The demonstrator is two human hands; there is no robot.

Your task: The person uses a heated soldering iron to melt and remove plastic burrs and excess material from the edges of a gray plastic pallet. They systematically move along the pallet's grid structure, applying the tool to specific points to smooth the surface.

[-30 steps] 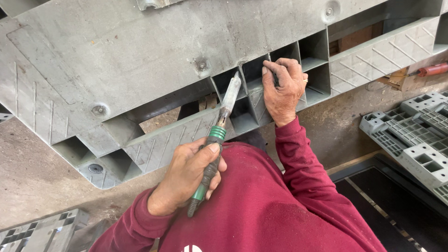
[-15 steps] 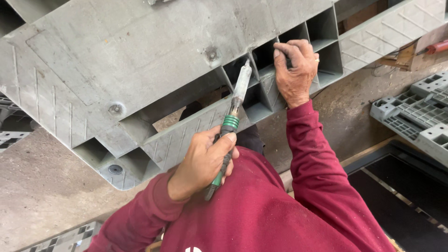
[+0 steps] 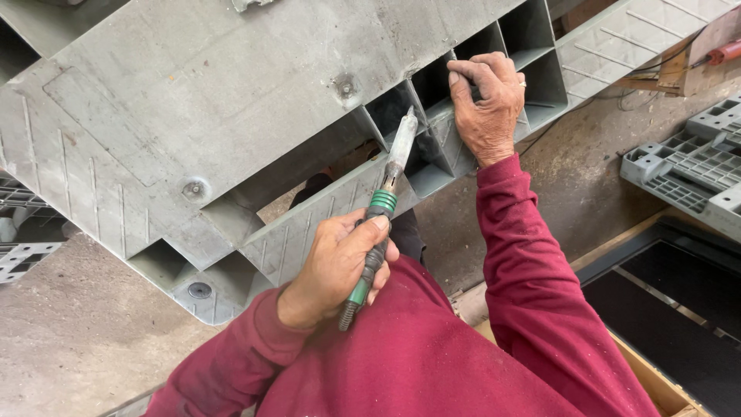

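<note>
Concrete floor underlies grey pallet (image 3: 231, 100); left hand (image 3: 340, 266) clasps tool (image 3: 378, 224), right hand (image 3: 488, 104) grips pallet

Dusty concrete floor (image 3: 69, 340) — a grey plastic pallet (image 3: 695, 166) at right, black mat (image 3: 679, 309) beside it.

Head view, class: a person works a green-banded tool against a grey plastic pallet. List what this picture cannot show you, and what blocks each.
1. Tool tip: lost in the dark pallet cell; contact unclear.
2. Right hand fingertips: curled over a rib, hidden.
3. Tool's lower end: partly covered by the left hand.
4. Pallet's full outline: cut off by the top and left edges.
5. Red-handled object: cut by the right edge; kind unclear.
</note>
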